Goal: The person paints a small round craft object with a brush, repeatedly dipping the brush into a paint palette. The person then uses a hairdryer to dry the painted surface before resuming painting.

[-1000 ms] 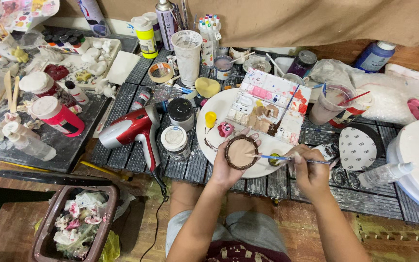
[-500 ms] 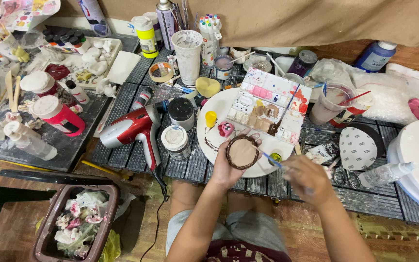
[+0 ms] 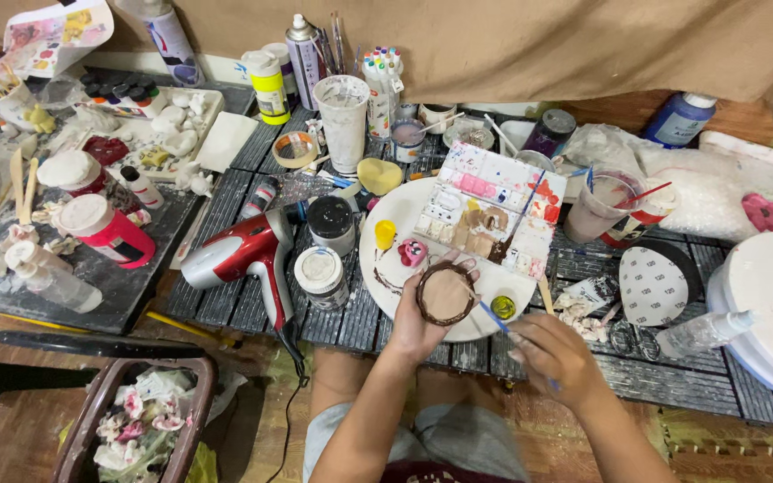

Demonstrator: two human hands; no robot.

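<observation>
Cluttered and paint-smeared, the dark slatted tabletop (image 3: 252, 215) spreads out before the seated person. Nearest, the right hand (image 3: 555, 356) pinches a thin blue-handled brush (image 3: 496, 319), bristles tipped toward the disc. The left hand (image 3: 424, 315) cups a small round plaster piece (image 3: 445, 293) — flat tan face, raised brown rim — held over a white round plate (image 3: 390, 224). Just beyond lies a paint palette (image 3: 494, 210) of square wells; to the left, a glossy red hair dryer (image 3: 242, 255).
</observation>
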